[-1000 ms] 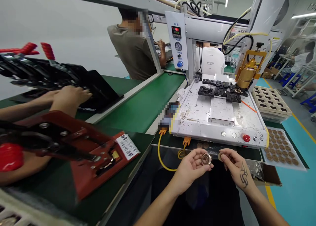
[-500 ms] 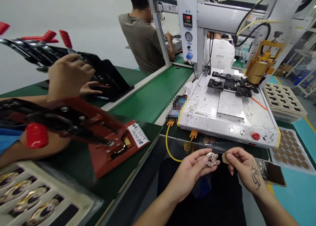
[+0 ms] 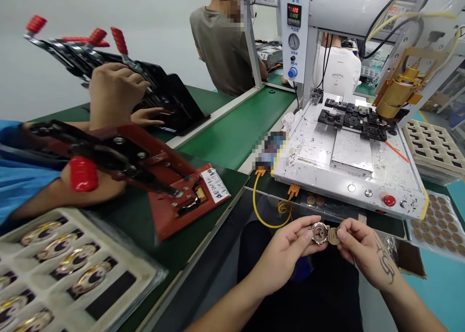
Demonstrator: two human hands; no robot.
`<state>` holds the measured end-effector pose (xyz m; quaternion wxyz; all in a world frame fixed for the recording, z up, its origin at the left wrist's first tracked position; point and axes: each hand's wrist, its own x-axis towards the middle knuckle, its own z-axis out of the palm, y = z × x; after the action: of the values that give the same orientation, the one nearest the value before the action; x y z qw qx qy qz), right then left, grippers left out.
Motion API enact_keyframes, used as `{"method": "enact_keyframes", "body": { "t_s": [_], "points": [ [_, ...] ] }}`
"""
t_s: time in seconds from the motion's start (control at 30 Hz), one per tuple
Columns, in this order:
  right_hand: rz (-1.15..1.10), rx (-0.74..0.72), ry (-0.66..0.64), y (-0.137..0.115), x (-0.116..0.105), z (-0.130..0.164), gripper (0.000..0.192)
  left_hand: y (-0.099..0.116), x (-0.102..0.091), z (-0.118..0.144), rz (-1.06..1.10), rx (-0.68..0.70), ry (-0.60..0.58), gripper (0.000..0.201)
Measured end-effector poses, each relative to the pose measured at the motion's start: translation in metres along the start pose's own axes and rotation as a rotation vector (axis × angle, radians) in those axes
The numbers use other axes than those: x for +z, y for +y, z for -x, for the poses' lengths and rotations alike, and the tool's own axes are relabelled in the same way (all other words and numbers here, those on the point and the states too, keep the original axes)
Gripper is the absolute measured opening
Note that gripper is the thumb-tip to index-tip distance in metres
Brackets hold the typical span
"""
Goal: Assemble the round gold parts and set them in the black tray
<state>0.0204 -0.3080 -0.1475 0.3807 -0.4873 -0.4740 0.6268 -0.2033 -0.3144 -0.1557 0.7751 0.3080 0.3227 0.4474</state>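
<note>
the white dispensing machine (image 3: 348, 162) serves as the landmark. just in front of its front edge, low in the view, the left hand (image 3: 286, 252) pinches a round metal ring (image 3: 319, 233) between thumb and curled fingers, and the right hand (image 3: 365, 252) pinches a small brown disc (image 3: 333, 236) at its fingertips; disc and ring touch edge to edge. a yellow cable (image 3: 263, 216) loops down from the machine's front left corner, close to the left hand. right of the machine lies a sheet of brown discs (image 3: 441, 223), and behind that a stack of cream trays (image 3: 432, 150). left of the machine runs the green conveyor belt (image 3: 232, 136); farther left sits a red clamp jig (image 3: 152, 177), with a co-worker's hand (image 3: 112, 92) on a black jig (image 3: 145, 87) beyond it. a tray of gold parts (image 3: 72, 264) fills the near left corner.

half a second earlier the disc and ring were slightly apart; now they meet, and the view has swung left, showing more of the tray.
</note>
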Motion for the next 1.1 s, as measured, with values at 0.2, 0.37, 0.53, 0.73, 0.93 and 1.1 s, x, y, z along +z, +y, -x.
{"method": "enact_keyframes", "body": {
  "t_s": [0.2,0.37,0.53,0.73,0.93,1.1],
  "points": [
    [0.253,-0.275,0.059,-0.009,0.014,-0.001,0.033,0.001,0.003,0.001,-0.029,0.036,-0.004,0.050],
    [0.274,-0.302,0.041,-0.008,0.024,0.000,0.030,0.000,0.006,0.002,-0.037,0.054,-0.015,0.050],
    [0.265,-0.298,0.039,-0.009,0.025,0.000,0.029,0.003,0.010,0.005,-0.043,0.057,-0.007,0.049],
    [0.268,-0.297,0.051,-0.003,0.024,0.002,0.026,0.003,0.015,0.006,-0.060,0.075,-0.003,0.046],
    [0.342,-0.365,0.121,0.002,0.027,0.003,0.024,-0.001,0.018,0.008,-0.100,0.119,-0.009,0.042],
    [0.470,-0.465,0.157,0.004,0.029,0.003,0.021,-0.010,0.017,0.008,-0.206,0.164,0.010,0.040]
  ]
}}
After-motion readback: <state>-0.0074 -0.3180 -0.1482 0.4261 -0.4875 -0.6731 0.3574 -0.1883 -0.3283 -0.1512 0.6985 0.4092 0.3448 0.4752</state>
